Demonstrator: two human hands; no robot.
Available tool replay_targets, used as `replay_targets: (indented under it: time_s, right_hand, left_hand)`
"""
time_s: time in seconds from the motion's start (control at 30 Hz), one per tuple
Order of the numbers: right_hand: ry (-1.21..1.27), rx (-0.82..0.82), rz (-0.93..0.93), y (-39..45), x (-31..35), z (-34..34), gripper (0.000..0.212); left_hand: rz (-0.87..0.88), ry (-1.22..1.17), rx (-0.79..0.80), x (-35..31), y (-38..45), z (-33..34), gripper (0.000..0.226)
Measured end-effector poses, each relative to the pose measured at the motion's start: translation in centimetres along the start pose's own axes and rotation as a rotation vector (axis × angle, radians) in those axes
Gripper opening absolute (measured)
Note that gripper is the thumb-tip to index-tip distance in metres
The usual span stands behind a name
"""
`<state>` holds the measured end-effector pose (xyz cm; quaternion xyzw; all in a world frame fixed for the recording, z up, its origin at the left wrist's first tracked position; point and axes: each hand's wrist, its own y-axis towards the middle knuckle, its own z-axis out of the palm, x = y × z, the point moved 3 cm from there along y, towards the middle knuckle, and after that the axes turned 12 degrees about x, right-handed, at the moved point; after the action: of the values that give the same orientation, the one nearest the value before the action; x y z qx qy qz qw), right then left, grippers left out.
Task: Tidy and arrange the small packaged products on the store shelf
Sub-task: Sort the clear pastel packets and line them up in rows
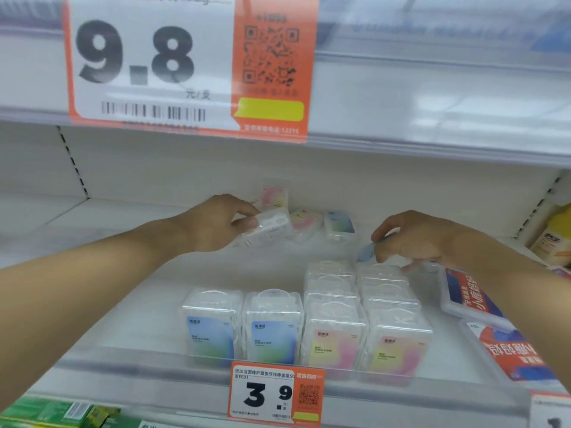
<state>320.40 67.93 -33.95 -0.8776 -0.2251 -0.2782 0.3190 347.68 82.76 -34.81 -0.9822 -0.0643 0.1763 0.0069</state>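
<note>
Small clear plastic boxes with coloured labels stand in rows at the front of the white shelf (123,304): blue-labelled boxes (241,327) on the left, pink-yellow boxes (367,338) on the right in deeper rows. My left hand (216,223) grips a clear box (272,225) lifted at the back of the shelf. Behind it lie loose boxes: a pink one upright (275,196), a pink one tilted (304,222) and a blue one (340,225). My right hand (408,239) pinches a blue-labelled box (366,251) above the back of the right-hand rows.
Flat clear packs with red and blue labels (472,295) lie tilted at the right. A yellow-capped bottle (556,239) stands at the far right. A 3.9 price tag (275,393) hangs on the shelf's front rail, and a big 9.8 tag (185,63) on the shelf above.
</note>
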Motion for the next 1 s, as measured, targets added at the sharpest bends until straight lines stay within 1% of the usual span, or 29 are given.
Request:
replay_targets:
  time_s: [0.03, 0.1, 0.17, 0.23, 0.27, 0.37, 0.43, 0.5, 0.53, 0.57, 0.6, 0.63, 0.67, 0.73, 0.77, 0.83, 0.87, 0.9, 0.97, 1.0]
  right_hand:
    - [0.037, 0.007, 0.003, -0.2, 0.1, -0.2, 0.04]
    - [0.128, -0.055, -0.029, -0.2, 0.6, -0.6, 0.049]
    - [0.322, -0.124, -0.08, -0.2, 1.5, -0.9, 0.045]
    - [0.577, -0.14, -0.12, 0.2, 2.3, -1.0, 0.043]
    - [0.643, -0.133, -0.133, 0.4, 2.8, -1.0, 0.044]
    - [0.619, -0.109, -0.177, -0.1, 4.7, -0.1, 0.042]
    - [0.597, -0.127, -0.214, -0.4, 6.1, 0.6, 0.038]
    - [0.576, -0.152, -0.261, -0.4, 7.4, 1.0, 0.037]
    - [0.566, -0.15, -0.285, -0.5, 8.1, 1.3, 0.037]
    - [0.567, -0.132, -0.306, -0.5, 8.7, 1.6, 0.035]
    - [0.574, -0.099, -0.326, -0.6, 9.4, 2.1, 0.031]
    - [0.575, -0.061, -0.345, -0.8, 10.0, 2.6, 0.024]
    - [0.558, -0.031, -0.359, -1.0, 10.6, 3.1, 0.02]
    - [0.448, -0.006, -0.359, -1.3, 11.4, 3.8, 0.023]
    - [0.382, 0.0, -0.35, -1.3, 11.6, 4.0, 0.027]
    - [0.301, 0.0, -0.335, -1.3, 12.1, 4.5, 0.032]
    - [0.288, -0.002, -0.336, -1.3, 12.4, 4.7, 0.032]
    - [0.289, -0.003, -0.342, -1.4, 12.6, 4.9, 0.033]
    - [0.303, 0.004, -0.348, -1.5, 13.0, 5.1, 0.036]
    - [0.301, 0.014, -0.345, -1.5, 13.2, 5.3, 0.037]
  left_hand:
    - [-0.014, -0.025, -0.032, 0.1, -0.5, -0.5, 0.025]
    - [-0.064, -0.142, -0.098, 0.4, -1.7, -1.4, 0.027]
    - [-0.107, -0.455, -0.106, 0.9, -2.9, -1.8, 0.027]
    - [-0.1, -0.749, -0.096, 1.1, -4.2, -1.7, 0.028]
    - [-0.085, -0.851, -0.098, 1.2, -4.7, -1.6, 0.027]
    - [-0.04, -1.265, -0.141, 1.2, -5.6, -1.2, 0.026]
    - [-0.027, -1.52, -0.135, 1.0, -6.0, -0.9, 0.03]
    - [0.013, -1.648, -0.104, 1.0, -6.3, -0.8, 0.033]
    - [0.027, -1.707, -0.112, 1.2, -6.4, -0.7, 0.033]
    - [0.01, -1.775, -0.156, 1.5, -6.5, -0.5, 0.034]
    - [-0.02, -1.801, -0.233, 1.8, -6.6, -0.4, 0.034]
    - [-0.061, -1.763, -0.322, 2.1, -6.7, -0.3, 0.029]
    - [-0.088, -1.688, -0.397, 2.2, -7.0, -0.2, 0.022]
    - [-0.096, -1.522, -0.482, 2.4, -7.3, -0.1, 0.012]
    - [-0.091, -1.453, -0.495, 2.6, -7.6, -0.2, 0.022]
    - [-0.102, -1.355, -0.504, 3.2, -8.2, -0.7, 0.05]
    - [-0.118, -1.306, -0.512, 3.5, -8.5, -1.1, 0.056]
    - [-0.129, -1.242, -0.511, 3.6, -8.7, -1.5, 0.054]
    - [-0.141, -1.109, -0.46, 3.5, -9.0, -1.8, 0.037]
    - [-0.138, -1.08, -0.417, 3.4, -9.0, -1.7, 0.03]
